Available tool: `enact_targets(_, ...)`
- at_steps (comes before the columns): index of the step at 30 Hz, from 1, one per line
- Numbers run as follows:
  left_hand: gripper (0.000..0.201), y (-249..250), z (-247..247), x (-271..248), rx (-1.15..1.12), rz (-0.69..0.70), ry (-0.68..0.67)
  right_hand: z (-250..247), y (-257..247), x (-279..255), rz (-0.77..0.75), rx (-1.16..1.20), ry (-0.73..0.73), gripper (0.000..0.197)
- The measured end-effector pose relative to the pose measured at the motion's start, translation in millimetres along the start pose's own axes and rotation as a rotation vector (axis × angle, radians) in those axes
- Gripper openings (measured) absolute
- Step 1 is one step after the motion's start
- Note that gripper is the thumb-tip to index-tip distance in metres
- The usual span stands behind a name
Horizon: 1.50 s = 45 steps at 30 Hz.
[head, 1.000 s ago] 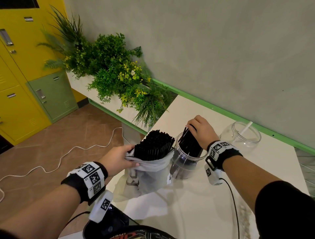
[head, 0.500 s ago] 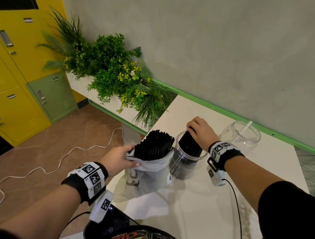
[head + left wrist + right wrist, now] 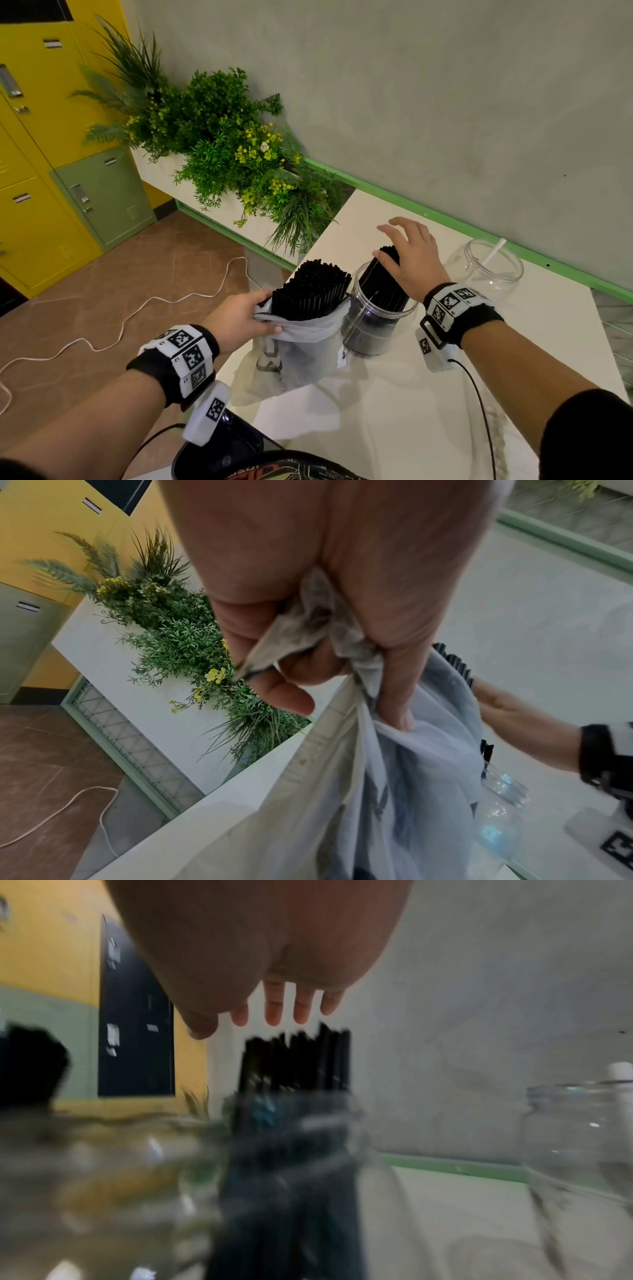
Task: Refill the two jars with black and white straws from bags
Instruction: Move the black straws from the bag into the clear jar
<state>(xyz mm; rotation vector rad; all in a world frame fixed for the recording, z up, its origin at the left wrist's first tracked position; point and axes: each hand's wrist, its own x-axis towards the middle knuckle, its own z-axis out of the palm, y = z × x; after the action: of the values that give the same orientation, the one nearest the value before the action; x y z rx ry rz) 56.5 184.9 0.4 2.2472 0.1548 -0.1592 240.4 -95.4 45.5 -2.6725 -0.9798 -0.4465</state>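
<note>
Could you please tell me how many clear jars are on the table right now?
2. One jar with black straws stands beside the bag; the other jar, holding one white straw, stands nearer the wall.

Left hand point(image 3: 239, 318) on straw bag point(image 3: 301, 346), right hand point(image 3: 411, 260) spread.

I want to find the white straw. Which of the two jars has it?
The far jar by the wall, right of the right hand. It holds one white straw; the near jar beside the bag holds black straws.
</note>
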Motion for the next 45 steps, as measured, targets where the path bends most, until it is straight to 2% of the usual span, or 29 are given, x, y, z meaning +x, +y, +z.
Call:
enact_targets(3, 0.05, -3, 0, 0, -0.014, 0.001, 0.003, -16, -31, -16, 0.019, 0.294, 0.229, 0.039)
enact_targets(5, 0.051, -4, 1, 0, -0.023, 0.001, 0.004, -19, -60, -36, 0.064, 0.524, 0.258, 0.032)
enact_targets(8, 0.054, -8, 2, -1, -0.025, -0.003, -0.004, -3, -94, -66, 0.148, 0.724, 0.119, 0.038)
enact_targets(10, 0.058, -12, 2, -2, -0.018, -0.002, -0.002, 14, -107, -79, 0.236, 0.8, -0.022, 0.058)
enact_targets(13, 0.055, -14, 4, -6, -0.034, 0.005, 0.005, 33, -116, -84, 0.354, 0.864, -0.142, 0.091)
enact_targets(15, 0.054, -15, 7, -9, -0.063, 0.009, 0.011, 37, -119, -79, 0.372, 0.941, -0.19, 0.099)
enact_targets(17, 0.057, -14, 11, -12, -0.101, 0.007, 0.016, 42, -120, -74, 0.32, 0.973, -0.223, 0.087)
enact_targets(19, 0.057, -12, 16, -14, -0.131, 0.001, 0.033, 45, -125, -72, 0.302, 0.896, -0.25, 0.074)
enact_targets(21, 0.056, -10, 20, -17, -0.169, -0.011, 0.066, 46, -129, -72, 0.275, 0.787, -0.252, 0.071)
enact_targets(27, 0.059, -8, 27, -16, -0.213, -0.006, 0.116, 32, -129, -76, 0.198, 0.666, -0.114, 0.052)
enact_targets(33, 0.076, -6, 22, -14, -0.154, 0.01, 0.053, 35, -124, -77, 0.246, 0.769, -0.018, 0.038)
enact_targets(36, 0.068, -5, 21, -12, -0.11, 0.009, 0.077, 27, -122, -74, 0.317, 0.847, 0.016, 0.039)
enact_targets(41, 0.065, -3, 20, -9, -0.082, 0.003, 0.083, -2, -126, -61, 0.347, 1.086, 0.093, 0.018)
enact_targets(45, 0.063, -1, 18, -9, -0.065, 0.003, 0.087, -27, -131, -48, 0.354, 1.154, 0.206, 0.009)
